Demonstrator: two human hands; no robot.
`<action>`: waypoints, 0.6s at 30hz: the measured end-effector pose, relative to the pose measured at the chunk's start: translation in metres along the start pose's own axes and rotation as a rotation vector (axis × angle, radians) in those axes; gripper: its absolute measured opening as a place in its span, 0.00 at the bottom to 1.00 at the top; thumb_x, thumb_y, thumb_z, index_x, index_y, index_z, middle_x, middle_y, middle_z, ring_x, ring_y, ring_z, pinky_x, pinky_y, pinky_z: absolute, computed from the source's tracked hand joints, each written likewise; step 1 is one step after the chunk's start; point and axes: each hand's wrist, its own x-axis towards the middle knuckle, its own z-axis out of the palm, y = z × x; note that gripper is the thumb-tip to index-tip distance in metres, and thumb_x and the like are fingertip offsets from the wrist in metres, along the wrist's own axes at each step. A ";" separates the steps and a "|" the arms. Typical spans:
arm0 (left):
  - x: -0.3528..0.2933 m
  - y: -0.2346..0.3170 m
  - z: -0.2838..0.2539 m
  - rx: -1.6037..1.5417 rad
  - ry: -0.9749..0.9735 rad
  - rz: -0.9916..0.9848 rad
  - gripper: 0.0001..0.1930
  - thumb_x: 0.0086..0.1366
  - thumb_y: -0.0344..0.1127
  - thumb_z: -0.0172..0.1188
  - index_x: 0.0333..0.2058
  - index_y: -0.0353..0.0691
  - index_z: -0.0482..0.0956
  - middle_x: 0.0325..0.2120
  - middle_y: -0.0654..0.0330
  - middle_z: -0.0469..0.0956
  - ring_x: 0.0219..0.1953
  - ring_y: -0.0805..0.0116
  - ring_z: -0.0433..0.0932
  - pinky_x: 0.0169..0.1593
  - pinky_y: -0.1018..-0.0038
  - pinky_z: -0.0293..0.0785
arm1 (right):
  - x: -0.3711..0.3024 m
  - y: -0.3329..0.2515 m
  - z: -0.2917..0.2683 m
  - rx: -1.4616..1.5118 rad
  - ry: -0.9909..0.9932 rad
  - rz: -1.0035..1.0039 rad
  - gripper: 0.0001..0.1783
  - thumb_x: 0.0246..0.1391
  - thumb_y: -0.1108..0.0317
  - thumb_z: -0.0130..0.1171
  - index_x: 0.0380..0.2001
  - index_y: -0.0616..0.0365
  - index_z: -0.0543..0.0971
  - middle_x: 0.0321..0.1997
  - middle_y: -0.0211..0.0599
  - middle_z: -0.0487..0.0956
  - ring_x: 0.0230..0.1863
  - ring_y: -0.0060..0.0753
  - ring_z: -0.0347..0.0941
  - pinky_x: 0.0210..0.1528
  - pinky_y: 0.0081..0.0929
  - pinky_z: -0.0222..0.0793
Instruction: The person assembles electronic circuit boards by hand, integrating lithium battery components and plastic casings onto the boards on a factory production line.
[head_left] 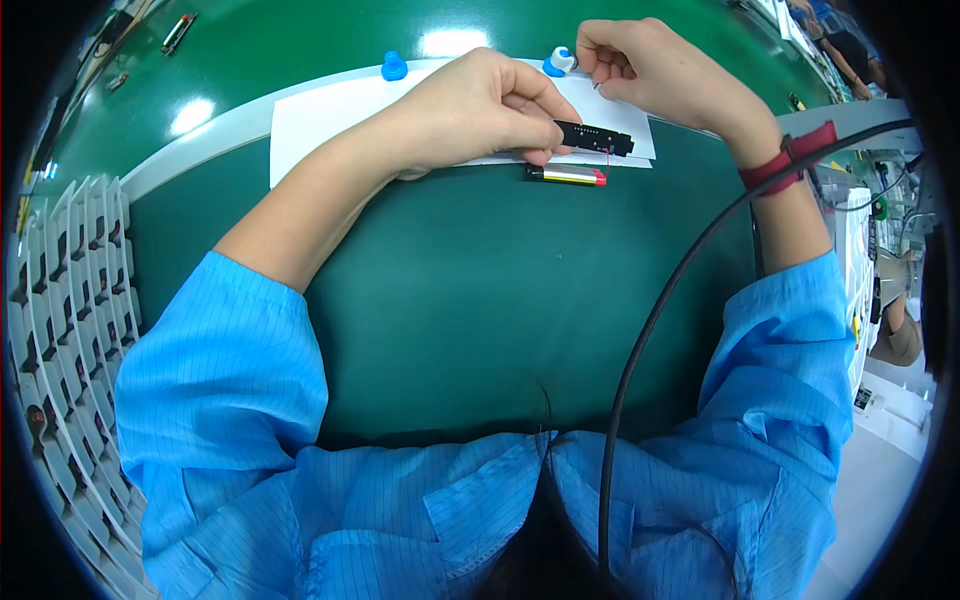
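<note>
My left hand [490,112] is closed on a narrow black circuit board [597,138], pinched at its left end between thumb and fingers. Thin red wire runs from the board to a small cylindrical battery [567,176] with a red end, lying just below it. My right hand [655,75] hovers to the upper right of the board, apart from it, with thumb and forefinger pinched. A tiny dark bit shows at those fingertips, too small to name. Under both hands lies white paper [330,125].
At the paper's far edge stand a blue knob-shaped piece [394,67] and a white-and-blue one [559,62]. A rack of white slotted trays [75,270] is at the left. A black cable [655,310] crosses before my right arm, which wears a red wrist strap [788,160].
</note>
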 end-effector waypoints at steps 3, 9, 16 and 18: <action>0.002 -0.002 -0.001 0.019 0.017 -0.002 0.12 0.51 0.26 0.55 0.35 0.27 0.75 0.24 0.56 0.77 0.25 0.78 0.74 0.34 0.83 0.71 | -0.003 0.004 0.011 -0.017 0.156 -0.068 0.08 0.37 0.81 0.52 0.25 0.62 0.67 0.19 0.36 0.69 0.23 0.30 0.67 0.27 0.27 0.63; -0.001 0.001 0.007 -0.040 0.144 -0.024 0.13 0.52 0.27 0.55 0.37 0.28 0.75 0.26 0.54 0.78 0.27 0.77 0.76 0.36 0.83 0.72 | -0.050 0.016 0.035 -0.173 0.691 -0.243 0.06 0.42 0.80 0.53 0.26 0.63 0.70 0.24 0.37 0.73 0.28 0.29 0.72 0.31 0.22 0.67; 0.002 -0.004 0.005 -0.181 0.192 -0.069 0.13 0.57 0.28 0.52 0.40 0.27 0.73 0.33 0.51 0.76 0.32 0.73 0.77 0.41 0.84 0.74 | -0.060 0.010 0.041 1.527 0.634 0.053 0.08 0.47 0.74 0.57 0.31 0.62 0.71 0.29 0.35 0.76 0.32 0.27 0.75 0.39 0.18 0.71; 0.003 -0.005 0.006 -0.235 0.202 -0.097 0.13 0.58 0.29 0.51 0.41 0.27 0.73 0.34 0.50 0.76 0.33 0.72 0.78 0.42 0.84 0.74 | -0.055 0.007 0.054 1.565 0.616 0.107 0.08 0.45 0.73 0.59 0.30 0.61 0.72 0.28 0.34 0.76 0.28 0.21 0.73 0.34 0.14 0.69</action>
